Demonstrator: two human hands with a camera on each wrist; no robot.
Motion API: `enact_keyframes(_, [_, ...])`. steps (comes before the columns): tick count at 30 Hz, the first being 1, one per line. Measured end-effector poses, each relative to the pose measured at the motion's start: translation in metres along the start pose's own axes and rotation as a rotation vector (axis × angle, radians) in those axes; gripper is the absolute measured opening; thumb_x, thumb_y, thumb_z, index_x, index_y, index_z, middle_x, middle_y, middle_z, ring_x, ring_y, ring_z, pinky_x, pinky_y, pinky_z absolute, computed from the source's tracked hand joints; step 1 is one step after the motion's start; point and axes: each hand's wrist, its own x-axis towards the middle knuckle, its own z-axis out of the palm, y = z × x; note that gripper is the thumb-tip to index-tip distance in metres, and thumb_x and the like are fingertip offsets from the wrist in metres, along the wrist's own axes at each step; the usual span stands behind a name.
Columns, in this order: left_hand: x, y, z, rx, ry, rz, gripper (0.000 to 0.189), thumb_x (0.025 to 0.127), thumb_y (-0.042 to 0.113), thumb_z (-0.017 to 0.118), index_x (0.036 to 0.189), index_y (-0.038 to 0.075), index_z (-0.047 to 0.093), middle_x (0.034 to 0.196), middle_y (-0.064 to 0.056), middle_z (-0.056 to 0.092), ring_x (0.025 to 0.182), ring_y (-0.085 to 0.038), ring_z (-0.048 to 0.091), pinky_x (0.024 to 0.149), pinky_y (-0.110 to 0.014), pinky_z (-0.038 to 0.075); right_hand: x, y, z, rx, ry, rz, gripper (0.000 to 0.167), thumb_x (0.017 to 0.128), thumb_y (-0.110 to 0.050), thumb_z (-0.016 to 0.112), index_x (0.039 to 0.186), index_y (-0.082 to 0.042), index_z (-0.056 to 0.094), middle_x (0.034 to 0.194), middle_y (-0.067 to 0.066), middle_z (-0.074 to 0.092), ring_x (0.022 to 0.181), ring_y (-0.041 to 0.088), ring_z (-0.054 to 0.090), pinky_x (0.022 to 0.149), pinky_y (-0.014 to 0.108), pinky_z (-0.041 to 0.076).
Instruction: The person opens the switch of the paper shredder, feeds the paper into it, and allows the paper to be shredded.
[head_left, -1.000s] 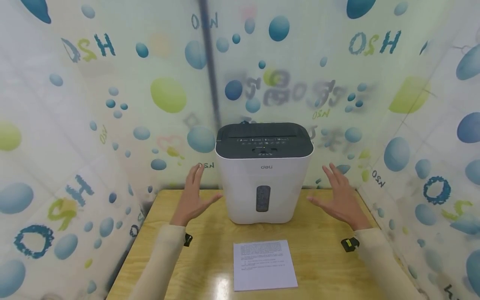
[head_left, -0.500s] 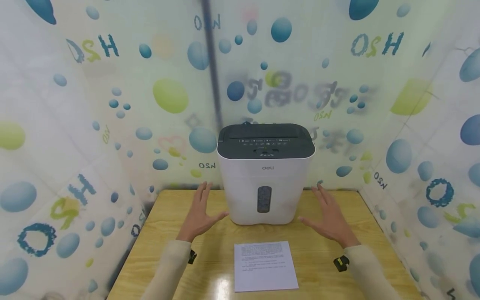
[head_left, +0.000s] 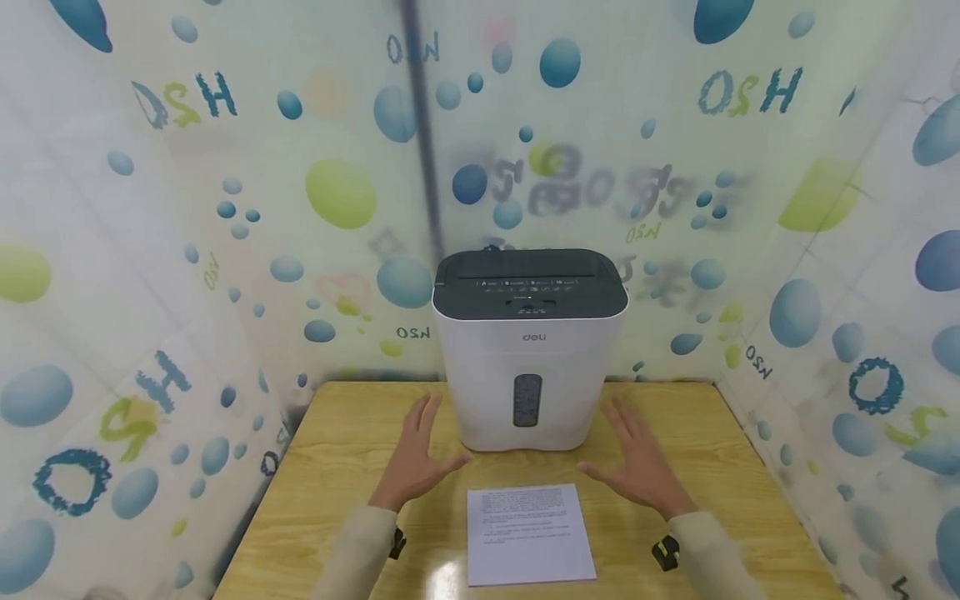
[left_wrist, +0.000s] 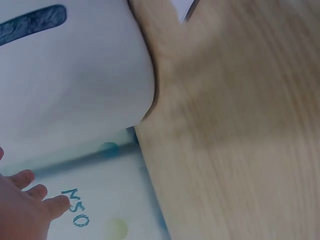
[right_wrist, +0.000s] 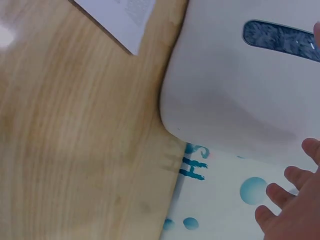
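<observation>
A white paper shredder (head_left: 480,375) with a dark grey top stands at the back of the wooden table. Shredded bits show behind its small front window (head_left: 527,400). In front of it lies a printed sheet or thin stack of paper (head_left: 531,535). My left hand (head_left: 417,458) hovers left of the paper, fingers spread and holding nothing. On the other side my right hand (head_left: 637,465) mirrors it, also without anything in it. Both palms face inward, in front of the shredder. Parts of these hands show at the edges of the wrist views, apart from the shredder.
The wooden table (head_left: 300,500) ends just behind the shredder. Patterned curtains (head_left: 345,192) with blue and green drops close in the back and both sides. A small black device (head_left: 666,552) sits at my right wrist, and another (head_left: 397,544) at my left.
Both hands have moved down and toward each other, from beside the shredder to nearer the paper. The shredder and the paper stay where they were.
</observation>
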Motion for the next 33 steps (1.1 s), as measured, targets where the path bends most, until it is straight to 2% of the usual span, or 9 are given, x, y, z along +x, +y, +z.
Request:
enact_keyframes(5, [-0.011,-0.001,0.016,0.014,-0.029,-0.023,0.115,0.077,0.061,0.083,0.165,0.032,0.015,0.172,-0.006,0.013,0.159,-0.035,0.014,0.118,-0.065,0.033,-0.008,-0.001,0.016,0.012,-0.006,-0.003,0.107,0.08,-0.061,0.08,0.161,-0.013,0.03,0.17,0.017,0.021,0.151,0.051,0.026,0.111,0.077,0.028])
enact_keyframes(8, [-0.017,-0.001,0.025,0.005,-0.039,-0.011,0.113,0.078,0.057,0.084,0.165,0.025,0.02,0.171,-0.01,0.016,0.158,-0.038,0.017,0.115,-0.066,0.036,-0.013,-0.001,0.025,0.02,-0.022,0.001,0.108,0.08,-0.062,0.08,0.162,-0.013,0.03,0.17,0.017,0.022,0.15,0.05,0.027,0.11,0.077,0.03])
enact_keyframes(11, [-0.023,0.0,0.035,-0.004,-0.06,0.004,0.114,0.077,0.06,0.083,0.164,0.019,0.023,0.17,-0.013,0.018,0.156,-0.041,0.02,0.113,-0.066,0.038,-0.017,-0.002,0.034,0.028,-0.042,0.012,0.11,0.078,-0.066,0.079,0.162,-0.013,0.031,0.17,0.016,0.022,0.15,0.05,0.029,0.111,0.076,0.031])
enact_keyframes(14, [-0.029,-0.002,0.044,0.002,-0.091,-0.003,0.117,0.076,0.067,0.08,0.164,0.019,0.021,0.17,-0.013,0.018,0.156,-0.04,0.02,0.112,-0.065,0.039,-0.02,-0.002,0.043,0.035,-0.07,0.028,0.111,0.077,-0.069,0.078,0.162,-0.014,0.03,0.17,0.016,0.022,0.151,0.049,0.029,0.112,0.074,0.031])
enact_keyframes(18, [-0.035,-0.003,0.054,0.002,-0.104,0.015,0.119,0.074,0.068,0.081,0.163,0.015,0.024,0.168,-0.018,0.022,0.154,-0.042,0.023,0.113,-0.064,0.04,-0.025,-0.004,0.054,0.057,-0.112,0.061,0.113,0.077,-0.064,0.081,0.164,-0.017,0.026,0.171,0.014,0.021,0.152,0.047,0.029,0.114,0.072,0.031])
enact_keyframes(22, [-0.043,-0.005,0.063,-0.005,-0.122,0.041,0.117,0.075,0.066,0.082,0.161,0.009,0.028,0.165,-0.023,0.027,0.152,-0.046,0.026,0.112,-0.065,0.041,-0.031,-0.006,0.062,0.065,-0.138,0.063,0.115,0.076,-0.063,0.083,0.163,-0.014,0.026,0.169,0.017,0.024,0.15,0.048,0.032,0.114,0.071,0.032])
enact_keyframes(30, [-0.06,-0.005,0.082,0.005,-0.237,0.002,0.114,0.074,0.064,0.083,0.161,0.012,0.03,0.166,-0.019,0.027,0.153,-0.042,0.026,0.109,-0.062,0.045,-0.043,-0.011,0.08,0.093,-0.229,0.055,0.111,0.076,-0.066,0.08,0.16,-0.008,0.034,0.166,0.023,0.03,0.149,0.048,0.034,0.117,0.069,0.029])
enact_keyframes(33, [-0.064,-0.004,0.087,0.014,-0.262,-0.005,0.115,0.073,0.064,0.084,0.161,0.014,0.03,0.166,-0.017,0.029,0.153,-0.042,0.028,0.109,-0.062,0.045,-0.047,-0.011,0.089,0.095,-0.25,0.04,0.111,0.076,-0.067,0.079,0.159,-0.007,0.036,0.166,0.023,0.031,0.149,0.047,0.035,0.118,0.068,0.03])
